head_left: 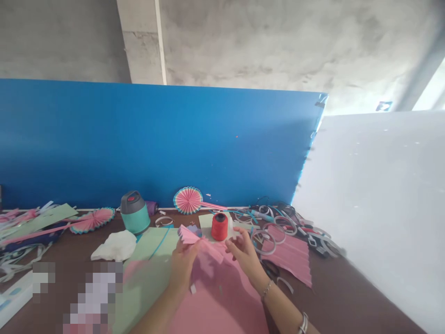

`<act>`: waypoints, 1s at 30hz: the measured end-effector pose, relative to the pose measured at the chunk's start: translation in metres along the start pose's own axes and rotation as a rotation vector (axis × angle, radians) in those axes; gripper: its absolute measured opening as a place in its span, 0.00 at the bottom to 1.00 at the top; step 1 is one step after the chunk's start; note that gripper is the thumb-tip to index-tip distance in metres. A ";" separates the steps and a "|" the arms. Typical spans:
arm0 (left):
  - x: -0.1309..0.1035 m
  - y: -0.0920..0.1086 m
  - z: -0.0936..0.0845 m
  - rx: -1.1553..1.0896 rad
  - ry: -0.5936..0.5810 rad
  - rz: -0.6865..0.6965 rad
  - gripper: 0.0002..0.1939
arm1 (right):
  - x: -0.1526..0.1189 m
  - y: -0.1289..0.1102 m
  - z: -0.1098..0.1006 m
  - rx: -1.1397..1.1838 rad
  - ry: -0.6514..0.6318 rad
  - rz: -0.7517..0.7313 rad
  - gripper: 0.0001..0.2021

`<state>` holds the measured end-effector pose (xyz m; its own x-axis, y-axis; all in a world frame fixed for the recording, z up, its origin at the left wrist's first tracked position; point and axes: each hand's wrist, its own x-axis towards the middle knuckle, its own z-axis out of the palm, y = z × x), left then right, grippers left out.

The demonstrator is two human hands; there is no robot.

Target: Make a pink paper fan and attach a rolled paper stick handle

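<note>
My left hand (184,262) is closed on a piece of pink pleated paper (208,248), gathered at its middle and fanned out at both ends. To the right of it, my right hand (243,253) has its fingers curved and apart, close to the paper's right end; I see nothing held in them. Just behind the hands stands a spool of red thread (219,227) on pale paper. Under both hands lies a large pink sheet (222,304), overlapping light green sheets (139,292).
A finished pink paper fan (188,200) leans against the blue partition (156,139); another fan (93,220) lies left. A teal bottle (135,213) and white tissue (116,246) stand between. Rolls of tape-like strips (264,242), creased pink paper (292,255) and scissors (270,269) crowd the right.
</note>
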<state>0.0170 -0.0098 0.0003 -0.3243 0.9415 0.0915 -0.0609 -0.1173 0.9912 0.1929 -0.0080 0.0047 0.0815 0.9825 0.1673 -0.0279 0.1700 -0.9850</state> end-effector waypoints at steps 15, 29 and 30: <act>-0.006 0.002 0.008 -0.025 -0.093 -0.068 0.16 | -0.025 -0.026 0.019 -0.040 -0.289 0.131 0.12; -0.012 0.012 0.011 -0.202 -0.276 -0.153 0.16 | -0.017 -0.012 0.017 -0.089 -0.192 0.189 0.13; -0.012 0.012 0.011 -0.211 -0.275 -0.156 0.16 | -0.016 -0.013 0.018 -0.092 -0.188 0.189 0.12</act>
<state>0.0308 -0.0191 0.0125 -0.0320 0.9995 -0.0081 -0.2917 -0.0016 0.9565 0.1745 -0.0248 0.0150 -0.1026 0.9944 -0.0236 0.0659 -0.0169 -0.9977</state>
